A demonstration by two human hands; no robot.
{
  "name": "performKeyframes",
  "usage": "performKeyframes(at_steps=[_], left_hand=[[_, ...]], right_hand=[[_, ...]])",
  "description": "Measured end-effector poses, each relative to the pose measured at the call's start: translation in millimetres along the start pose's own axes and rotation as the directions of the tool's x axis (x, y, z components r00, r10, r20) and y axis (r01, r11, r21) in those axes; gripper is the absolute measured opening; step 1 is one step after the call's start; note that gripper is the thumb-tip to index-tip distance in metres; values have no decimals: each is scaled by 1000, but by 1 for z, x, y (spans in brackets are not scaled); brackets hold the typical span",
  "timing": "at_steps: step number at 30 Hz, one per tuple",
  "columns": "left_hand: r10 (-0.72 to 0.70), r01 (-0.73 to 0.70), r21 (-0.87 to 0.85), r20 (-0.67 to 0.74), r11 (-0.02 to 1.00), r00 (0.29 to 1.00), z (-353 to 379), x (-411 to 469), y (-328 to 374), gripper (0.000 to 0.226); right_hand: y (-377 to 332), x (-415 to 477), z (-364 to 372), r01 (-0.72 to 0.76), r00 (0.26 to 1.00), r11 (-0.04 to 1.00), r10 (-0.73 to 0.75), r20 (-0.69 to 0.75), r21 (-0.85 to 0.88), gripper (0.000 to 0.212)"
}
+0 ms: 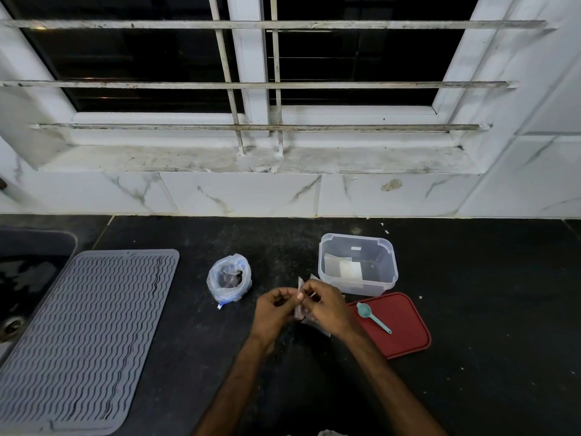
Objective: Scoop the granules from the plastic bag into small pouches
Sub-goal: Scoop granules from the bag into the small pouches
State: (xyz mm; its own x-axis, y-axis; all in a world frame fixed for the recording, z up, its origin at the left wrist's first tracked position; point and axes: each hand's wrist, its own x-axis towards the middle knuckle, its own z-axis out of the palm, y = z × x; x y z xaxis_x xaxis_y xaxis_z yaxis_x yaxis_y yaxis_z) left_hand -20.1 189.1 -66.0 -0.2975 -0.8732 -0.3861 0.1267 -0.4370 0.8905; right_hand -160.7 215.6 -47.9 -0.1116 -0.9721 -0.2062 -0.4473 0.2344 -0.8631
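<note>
Left hand (274, 309) and right hand (327, 306) pinch one small pouch (300, 284) between them, fingers curled on it, above the counter (176, 357). Bag (229, 278) of granules stands open just left. Spoon (372, 316) lies on the lid (405, 332), right.

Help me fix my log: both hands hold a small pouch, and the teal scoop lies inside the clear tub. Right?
Not quite. The head view shows the teal scoop lying on the red lid, not inside the clear tub. The left hand and right hand do hold a small pouch.
</note>
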Motion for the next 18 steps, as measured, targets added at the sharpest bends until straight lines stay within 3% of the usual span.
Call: performKeyframes(at_steps=[5, 10, 15, 18], left_hand=[[-76, 72, 92, 48, 993, 996, -13, 4, 0, 14], [-53, 55, 154, -19, 987, 998, -21, 5, -1, 13], [151, -15, 526, -217, 850, 964, -19, 6, -2, 7], [319, -111, 664, -201, 740, 926, -11, 3, 4, 11]], right_hand=[[4, -5, 3, 33, 995, 991, -19, 102, -132, 13], [-2, -5, 3, 51, 995, 983, -35, 92, -176, 9], [-7, 1, -3, 3, 993, 916, -49, -103, -402, 12], [-10, 2, -4, -37, 989, 880, -36, -143, -474, 13]])
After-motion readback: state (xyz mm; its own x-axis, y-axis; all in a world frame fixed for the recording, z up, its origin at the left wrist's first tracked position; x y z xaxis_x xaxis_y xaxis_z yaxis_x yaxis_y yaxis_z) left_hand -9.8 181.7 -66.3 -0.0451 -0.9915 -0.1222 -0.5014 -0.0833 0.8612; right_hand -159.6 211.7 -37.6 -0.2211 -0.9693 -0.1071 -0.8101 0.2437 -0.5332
